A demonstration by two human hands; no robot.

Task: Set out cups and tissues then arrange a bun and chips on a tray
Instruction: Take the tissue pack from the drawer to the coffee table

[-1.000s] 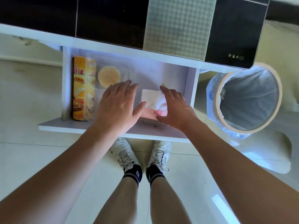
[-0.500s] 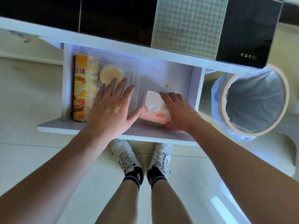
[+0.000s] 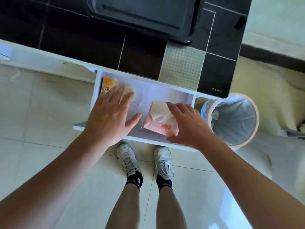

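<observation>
Drawer (image 3: 165, 95) stage: my right hand (image 3: 186, 126) grips the tissue pack (image 3: 160, 121) at its front right corner. My left hand (image 3: 109, 116), fingers flat, lies over the bun (image 3: 130, 93) and chips (image 3: 106, 84); tray (image 3: 145, 15) bare, cups unseen.

Left hand (image 3: 109, 119) slid forward over the bun (image 3: 129, 95).

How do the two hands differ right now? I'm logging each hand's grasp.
The left hand lies flat with straight, spread fingers over the clear plastic bun box; the right hand curls around the pink soft tissue pack. Left holds nothing; right grips. Both are inside the open white drawer.
</observation>
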